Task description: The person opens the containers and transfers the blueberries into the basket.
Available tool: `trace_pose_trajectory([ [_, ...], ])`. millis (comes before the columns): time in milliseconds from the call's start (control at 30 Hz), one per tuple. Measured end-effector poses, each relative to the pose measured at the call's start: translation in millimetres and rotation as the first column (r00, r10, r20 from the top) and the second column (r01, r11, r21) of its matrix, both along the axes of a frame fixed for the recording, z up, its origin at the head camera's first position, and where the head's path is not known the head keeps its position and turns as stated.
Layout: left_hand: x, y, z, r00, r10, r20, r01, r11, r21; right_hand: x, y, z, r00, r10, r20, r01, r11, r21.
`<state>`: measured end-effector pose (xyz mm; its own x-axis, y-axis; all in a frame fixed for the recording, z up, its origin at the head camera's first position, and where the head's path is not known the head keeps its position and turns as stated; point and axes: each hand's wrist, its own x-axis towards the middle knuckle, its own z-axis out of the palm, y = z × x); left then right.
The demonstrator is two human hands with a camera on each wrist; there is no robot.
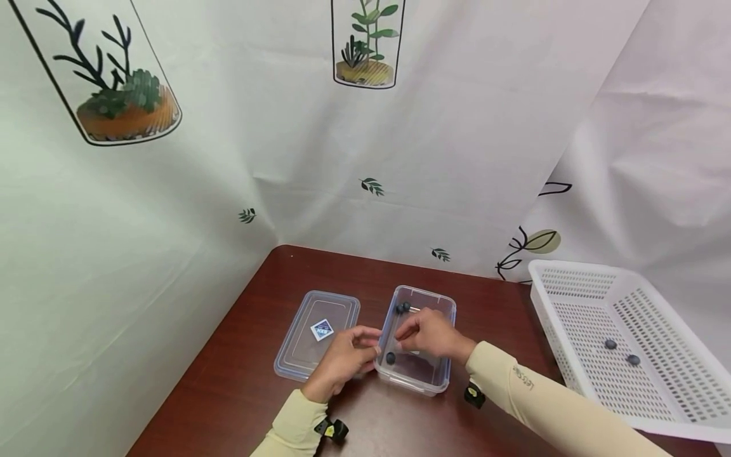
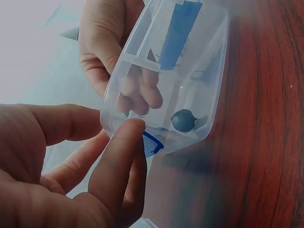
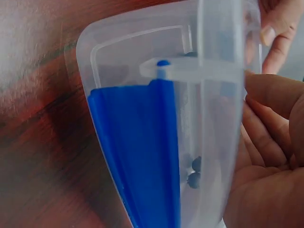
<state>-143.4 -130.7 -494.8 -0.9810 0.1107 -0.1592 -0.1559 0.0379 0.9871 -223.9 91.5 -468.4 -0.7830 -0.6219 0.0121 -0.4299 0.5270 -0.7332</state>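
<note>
A clear plastic container [image 1: 414, 384] stands uncovered on the table. My left hand [image 1: 348, 357] grips its left wall, with thumb and fingers at the rim in the left wrist view. Inside it lie a blueberry [image 1: 390, 358] near the front left and two more blueberries [image 1: 403, 307] at the back left. My right hand [image 1: 436, 335] reaches in over the right side, its fingers bent down toward the left wall. Whether its fingertips hold anything is hidden. Through the clear wall, the right fingers [image 2: 142, 92] appear curled close to a blueberry [image 2: 183, 120].
A clear lid [image 1: 308, 311] with a blue-and-white label lies left of the container. To the right, a white perforated basket [image 1: 562, 336] holds a blueberry [image 1: 610, 344] and another blueberry [image 1: 633, 360]. Behind the brown table [image 1: 337, 263] hangs a printed white sheet [image 1: 457, 158].
</note>
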Motion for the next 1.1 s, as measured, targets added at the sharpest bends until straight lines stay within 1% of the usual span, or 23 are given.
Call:
trace_pose_trajectory([
  [200, 0.0, -0.6, 0.8, 1.000, 0.000, 0.009, -0.001, 1.000, 0.012, 2.0, -7.2, -4.6, 0.998, 0.048, -0.048, -0.046, 0.998, 0.050],
  [267, -0.1, -0.7, 0.8, 1.000, 0.004, 0.007, -0.004, 1.000, 0.010, 2.4, -8.9, -6.4, 0.996, 0.065, -0.056, -0.063, 0.997, 0.049],
  [567, 1.3, -0.6, 1.3, 1.000, 0.003, 0.003, -0.003, 1.000, 0.006, 3.2, -19.4, -15.8, 0.992, 0.123, 0.000, -0.123, 0.992, 0.029],
  [700, 0.9, 0.5, 1.8, 1.000, 0.011, 0.002, -0.011, 1.000, 0.001, 5.1, -22.3, -18.1, 0.994, 0.111, -0.023, -0.110, 0.992, 0.065],
  [900, 1.2, 0.6, 2.8, 1.000, 0.012, -0.003, -0.013, 1.000, -0.008, 6.8, -25.1, -20.7, 0.992, 0.082, -0.093, -0.072, 0.991, 0.114],
  [1100, 1.7, 0.0, 1.3, 1.000, 0.012, 0.000, -0.012, 1.000, 0.003, 8.3, -25.3, -21.5, 0.993, 0.073, -0.092, -0.063, 0.992, 0.109],
])
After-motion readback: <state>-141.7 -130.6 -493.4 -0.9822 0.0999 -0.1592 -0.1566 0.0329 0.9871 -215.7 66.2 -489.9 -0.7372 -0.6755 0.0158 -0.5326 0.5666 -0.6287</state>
